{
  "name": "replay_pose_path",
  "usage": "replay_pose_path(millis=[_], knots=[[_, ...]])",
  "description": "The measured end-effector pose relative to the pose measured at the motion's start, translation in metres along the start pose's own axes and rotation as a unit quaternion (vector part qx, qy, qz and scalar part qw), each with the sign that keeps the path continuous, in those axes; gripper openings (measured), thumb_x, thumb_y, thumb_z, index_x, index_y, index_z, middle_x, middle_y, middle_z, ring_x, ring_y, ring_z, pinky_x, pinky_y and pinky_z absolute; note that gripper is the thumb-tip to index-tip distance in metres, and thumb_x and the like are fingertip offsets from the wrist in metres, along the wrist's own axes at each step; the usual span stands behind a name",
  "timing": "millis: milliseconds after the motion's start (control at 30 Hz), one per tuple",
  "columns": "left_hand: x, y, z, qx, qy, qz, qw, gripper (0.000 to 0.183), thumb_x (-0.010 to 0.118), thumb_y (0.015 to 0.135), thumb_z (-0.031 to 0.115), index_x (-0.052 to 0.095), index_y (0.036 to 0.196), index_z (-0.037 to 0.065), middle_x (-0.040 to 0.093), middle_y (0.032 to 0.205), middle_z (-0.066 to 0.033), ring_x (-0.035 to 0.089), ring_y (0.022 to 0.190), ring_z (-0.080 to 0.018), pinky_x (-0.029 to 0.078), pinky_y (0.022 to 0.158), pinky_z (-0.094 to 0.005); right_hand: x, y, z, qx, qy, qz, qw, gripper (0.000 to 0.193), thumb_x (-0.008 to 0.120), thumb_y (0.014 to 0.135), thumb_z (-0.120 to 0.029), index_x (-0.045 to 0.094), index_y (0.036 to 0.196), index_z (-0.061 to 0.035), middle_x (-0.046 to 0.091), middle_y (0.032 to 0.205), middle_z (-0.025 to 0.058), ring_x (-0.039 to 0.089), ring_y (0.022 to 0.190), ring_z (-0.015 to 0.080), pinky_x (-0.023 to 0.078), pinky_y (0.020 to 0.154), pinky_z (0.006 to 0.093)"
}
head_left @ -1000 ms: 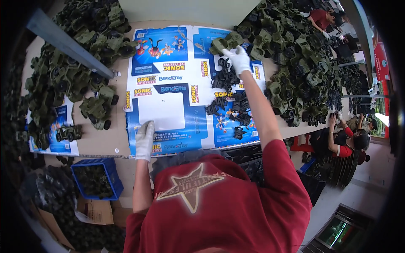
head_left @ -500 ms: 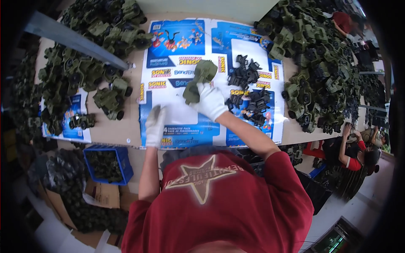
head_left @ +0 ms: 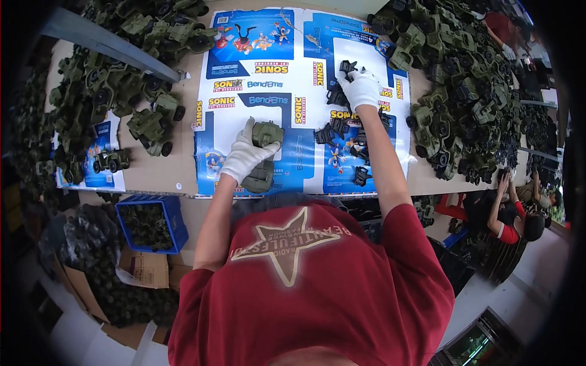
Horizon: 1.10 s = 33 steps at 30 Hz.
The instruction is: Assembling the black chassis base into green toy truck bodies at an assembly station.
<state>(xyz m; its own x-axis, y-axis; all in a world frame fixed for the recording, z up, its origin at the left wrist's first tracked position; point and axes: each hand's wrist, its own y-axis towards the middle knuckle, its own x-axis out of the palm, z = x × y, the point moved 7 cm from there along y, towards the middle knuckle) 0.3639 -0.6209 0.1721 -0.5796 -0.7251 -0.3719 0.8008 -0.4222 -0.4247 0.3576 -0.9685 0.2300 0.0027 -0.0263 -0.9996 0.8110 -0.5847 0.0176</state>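
Open passage exists on the blue printed cardboard sheet [head_left: 268,67]: its upper and left panels lie bare. Loose black parts [head_left: 342,131] clutter its right half, beneath and around the right hand [head_left: 361,88]. The left hand [head_left: 245,155] with an olive toy body [head_left: 266,133] occupies the sheet's lower centre. A heap of olive toy vehicles [head_left: 455,79] blocks the right flank; another heap [head_left: 116,79] and a grey bar [head_left: 110,44] block the left. Bare tabletop [head_left: 165,168] remains below the left heap.
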Motion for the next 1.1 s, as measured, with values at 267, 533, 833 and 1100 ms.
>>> replay_pose_path(millis=[267, 533, 833, 1100], knots=[[0.0, -0.001, 0.0, 0.042, -0.001, 0.016, 0.999, 0.094, 0.085, 0.065, 0.042, 0.045, 0.137, -0.003, 0.057, 0.123, -0.0223, 0.06, 0.112, -0.0315, 0.049, 0.095, -0.0358, 0.016, -0.011, -0.01, -0.042, 0.203, -0.127, 0.97, 0.029, 0.066, 0.084, -0.04, 0.076, 0.095, -0.0157, 0.069, 0.104, 0.0146, 0.065, 0.097, 0.0305, 0.05, 0.085, 0.0396], [0.005, 0.0, -0.005, 0.052, -0.032, 0.002, 0.998, 0.092, 0.085, 0.065, 0.045, 0.047, 0.135, -0.001, 0.057, 0.124, -0.0217, 0.059, 0.114, -0.0312, 0.049, 0.096, -0.0351, 0.014, -0.061, -0.053, -0.308, -0.051, -0.059, 0.948, 0.033, 0.068, 0.074, -0.014, 0.069, 0.107, -0.0198, 0.048, 0.14, 0.0097, 0.036, 0.135, 0.0328, 0.032, 0.101, 0.0542], [0.001, -0.011, -0.003, 0.041, -0.164, -0.029, 0.985, 0.093, 0.085, 0.07, 0.038, 0.042, 0.14, -0.006, 0.063, 0.122, -0.0169, 0.061, 0.113, -0.0219, 0.049, 0.095, -0.028, 0.019, -0.048, -0.052, -0.292, -0.093, -0.065, 0.95, 0.045, 0.081, 0.065, -0.028, 0.069, 0.106, -0.0131, 0.044, 0.144, 0.0099, 0.03, 0.139, 0.0352, 0.028, 0.104, 0.0577], [-0.026, -0.043, 0.041, -0.005, -0.231, -0.035, 0.972, 0.074, 0.081, 0.08, 0.027, 0.046, 0.138, -0.002, 0.067, 0.113, -0.0102, 0.067, 0.097, -0.0151, 0.054, 0.083, -0.0273, -0.013, -0.047, -0.049, -0.104, 0.341, -0.208, 0.911, 0.024, 0.078, 0.081, -0.021, 0.063, 0.088, -0.0043, 0.069, 0.102, 0.012, 0.065, 0.092, 0.0204, 0.051, 0.079, 0.0339]])
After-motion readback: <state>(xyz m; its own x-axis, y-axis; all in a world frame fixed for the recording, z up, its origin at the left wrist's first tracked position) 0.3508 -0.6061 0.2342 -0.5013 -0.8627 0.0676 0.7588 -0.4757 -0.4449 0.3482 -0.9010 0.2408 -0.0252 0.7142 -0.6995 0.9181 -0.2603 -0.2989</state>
